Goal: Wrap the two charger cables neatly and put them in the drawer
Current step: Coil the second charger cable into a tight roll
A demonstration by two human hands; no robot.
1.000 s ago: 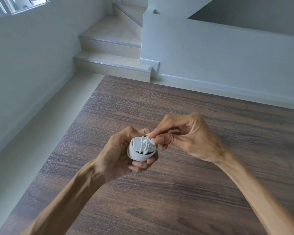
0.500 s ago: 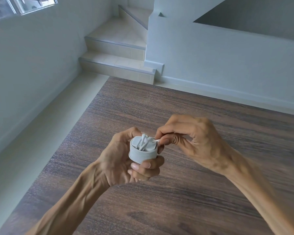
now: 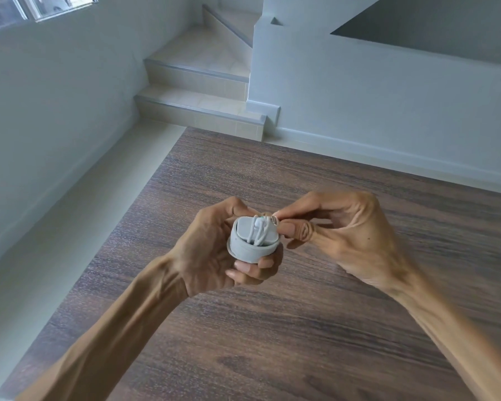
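Observation:
A white charger [image 3: 250,246] with its thin white cable [image 3: 258,231] wound around it sits in my left hand [image 3: 214,253], held above the dark wooden table [image 3: 301,328]. My left fingers curl under and around the charger body. My right hand [image 3: 339,235] is just to its right, thumb and forefinger pinching the cable's small plug end [image 3: 274,219] at the charger's top right edge. A second cable and a drawer are not in sight.
Beyond the table's far edge rises a white half wall [image 3: 373,91]. Tiled stairs [image 3: 197,91] climb at the back centre. A pale floor strip [image 3: 70,227] runs along the table's left side beside a white wall with a window at top left.
The head view has shifted slightly. My right fingers have moved in on the plug end at the charger's top; the left hand has turned the charger a little more upright.

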